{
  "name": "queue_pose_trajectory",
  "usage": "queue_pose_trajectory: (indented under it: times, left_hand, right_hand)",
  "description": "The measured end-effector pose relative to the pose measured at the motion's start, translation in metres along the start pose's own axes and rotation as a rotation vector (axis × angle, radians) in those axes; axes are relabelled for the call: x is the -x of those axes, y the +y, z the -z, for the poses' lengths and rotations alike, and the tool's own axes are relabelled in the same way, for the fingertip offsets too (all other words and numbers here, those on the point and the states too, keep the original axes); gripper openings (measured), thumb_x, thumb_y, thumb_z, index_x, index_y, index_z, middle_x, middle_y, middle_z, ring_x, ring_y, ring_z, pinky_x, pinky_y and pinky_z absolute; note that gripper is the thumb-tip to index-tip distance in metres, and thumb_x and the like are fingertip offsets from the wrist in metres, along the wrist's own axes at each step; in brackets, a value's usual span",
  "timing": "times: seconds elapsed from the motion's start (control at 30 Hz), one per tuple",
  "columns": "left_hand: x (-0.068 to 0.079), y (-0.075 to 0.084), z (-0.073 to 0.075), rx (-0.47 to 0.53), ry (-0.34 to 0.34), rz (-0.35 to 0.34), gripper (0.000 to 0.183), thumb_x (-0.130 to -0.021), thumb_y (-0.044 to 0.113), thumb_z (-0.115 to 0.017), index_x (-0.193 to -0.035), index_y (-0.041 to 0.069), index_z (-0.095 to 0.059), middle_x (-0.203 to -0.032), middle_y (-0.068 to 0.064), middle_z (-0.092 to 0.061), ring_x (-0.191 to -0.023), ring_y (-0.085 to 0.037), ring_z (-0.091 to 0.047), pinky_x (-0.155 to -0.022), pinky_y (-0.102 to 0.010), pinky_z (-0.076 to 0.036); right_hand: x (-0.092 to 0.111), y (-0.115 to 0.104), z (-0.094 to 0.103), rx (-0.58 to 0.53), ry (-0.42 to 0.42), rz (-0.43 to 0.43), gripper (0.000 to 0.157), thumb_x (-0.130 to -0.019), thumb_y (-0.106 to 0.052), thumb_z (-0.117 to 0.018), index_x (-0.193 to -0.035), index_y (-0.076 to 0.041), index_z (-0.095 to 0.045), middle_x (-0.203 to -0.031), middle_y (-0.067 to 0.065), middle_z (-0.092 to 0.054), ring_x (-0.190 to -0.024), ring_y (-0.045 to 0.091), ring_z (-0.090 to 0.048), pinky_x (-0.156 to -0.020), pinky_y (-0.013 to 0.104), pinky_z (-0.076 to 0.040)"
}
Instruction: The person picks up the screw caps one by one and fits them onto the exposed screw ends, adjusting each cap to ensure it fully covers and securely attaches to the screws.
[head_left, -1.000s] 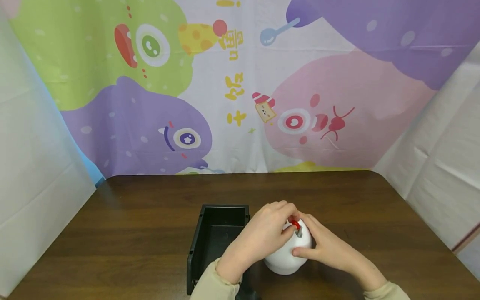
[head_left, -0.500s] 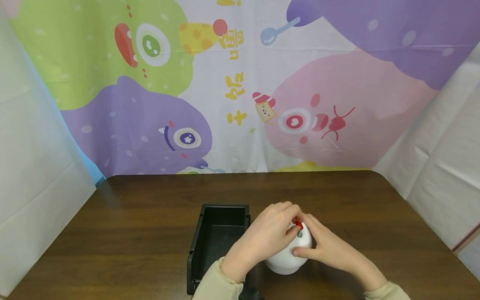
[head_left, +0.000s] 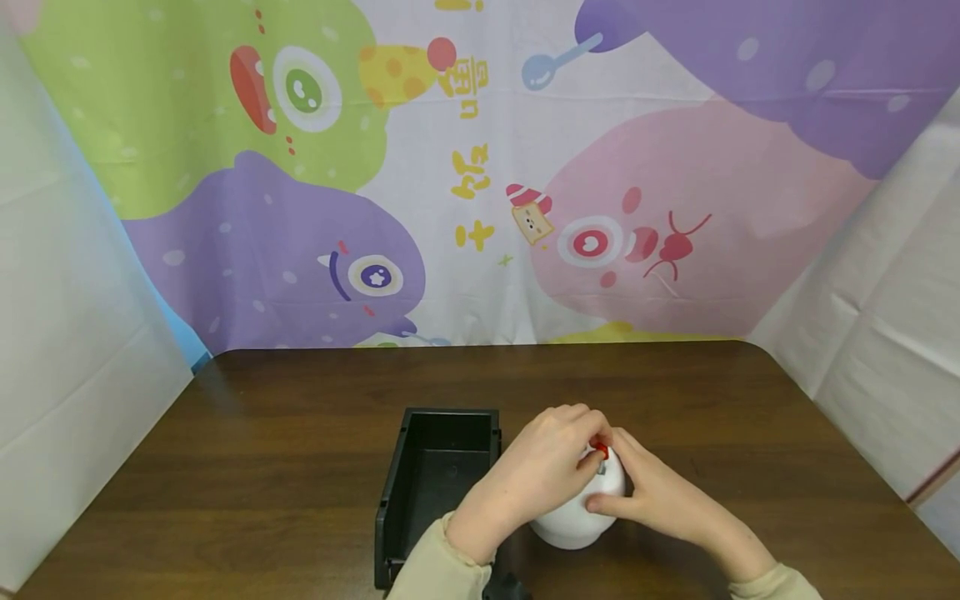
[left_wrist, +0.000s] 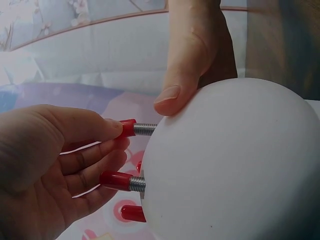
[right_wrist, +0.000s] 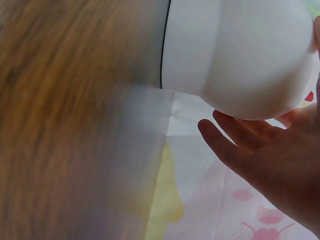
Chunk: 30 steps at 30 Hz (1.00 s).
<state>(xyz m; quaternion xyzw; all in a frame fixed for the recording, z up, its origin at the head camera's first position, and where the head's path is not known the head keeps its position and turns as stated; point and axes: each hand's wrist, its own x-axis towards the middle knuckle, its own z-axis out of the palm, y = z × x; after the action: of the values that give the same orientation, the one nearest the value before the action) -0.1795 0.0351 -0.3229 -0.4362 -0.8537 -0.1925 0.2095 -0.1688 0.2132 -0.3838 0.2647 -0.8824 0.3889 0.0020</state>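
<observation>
A white rounded body (head_left: pixel 568 531) with a narrower base stands on the table, right of centre in the head view. Several threaded metal studs with red sleeves stick out of its top. My left hand (head_left: pixel 543 458) pinches one red-sleeved stud (left_wrist: pixel 128 128) between thumb and index finger; its other fingers spread behind, near another red-sleeved stud (left_wrist: pixel 116 181). From the right, my right hand (head_left: pixel 663 496) holds the white body, thumb (left_wrist: pixel 176 90) on the near side and fingers round the far side. The right wrist view shows those fingers (right_wrist: pixel 250 137) along the curved surface.
Left of the white body stands a black open tray (head_left: pixel 383 508), partly behind the left forearm. A small black object (head_left: pixel 507 587) lies by the left sleeve. The brown wooden table (head_left: pixel 247 467) ends at a cartoon-printed cloth (head_left: pixel 480 317), with white cloth on both sides.
My left hand has shifted slightly right, with its fingers still at the red-sleeved stud, which shows less now. My right hand and the white body hold nearly the same place.
</observation>
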Motion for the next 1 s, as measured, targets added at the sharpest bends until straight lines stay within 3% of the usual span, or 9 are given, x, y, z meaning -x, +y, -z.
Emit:
queue_pose_trajectory:
  times: [0.53, 1.0]
  left_hand:
    - [0.0005, 0.0021, -0.0015, -0.011, -0.014, -0.011, 0.008, -0.074, 0.010, -0.059, -0.080, 0.013, -0.057, -0.072, 0.009, -0.049, -0.065, -0.002, -0.043, -0.066, -0.018, -0.039]
    - [0.0013, 0.0039, -0.0041, -0.025, -0.062, 0.007, 0.007, -0.075, 0.012, -0.059, -0.081, 0.014, -0.057, -0.073, 0.008, -0.051, -0.066, -0.002, -0.045, -0.070, -0.019, -0.040]
  right_hand:
    - [-0.0006, 0.0094, 0.0003, -0.003, -0.047, 0.011, 0.066, -0.075, -0.037, -0.061, -0.128, -0.026, -0.024, -0.119, -0.008, -0.036, -0.101, 0.007, -0.045, -0.080, 0.024, -0.040]
    - [0.0004, 0.0108, -0.0014, -0.018, -0.027, 0.013, 0.060, -0.074, -0.035, -0.062, -0.123, -0.027, -0.029, -0.114, -0.008, -0.037, -0.097, 0.007, -0.046, -0.077, 0.023, -0.041]
